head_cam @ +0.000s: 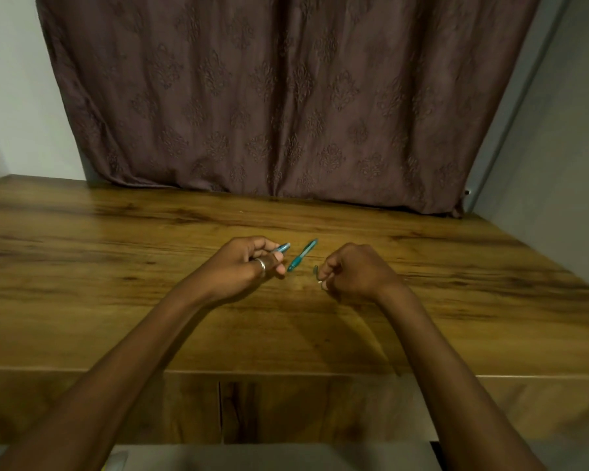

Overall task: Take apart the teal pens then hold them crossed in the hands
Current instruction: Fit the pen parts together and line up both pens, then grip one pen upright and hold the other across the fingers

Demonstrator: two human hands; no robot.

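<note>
One teal pen [282, 248] was clasped in the curled left hand [244, 266]. A second teal pen [301, 255] lay just beside it. The right hand [356, 271] was closed on a small dark piece [316, 270].

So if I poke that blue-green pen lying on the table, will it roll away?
Probably a bit. The teal pen looks round and slim, lying free on the smooth wooden table between the left hand and right hand. It seems light, stiff plastic, so it should skid easily.

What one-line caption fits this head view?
Left hand grips one teal pen; another lies on the table.
</note>
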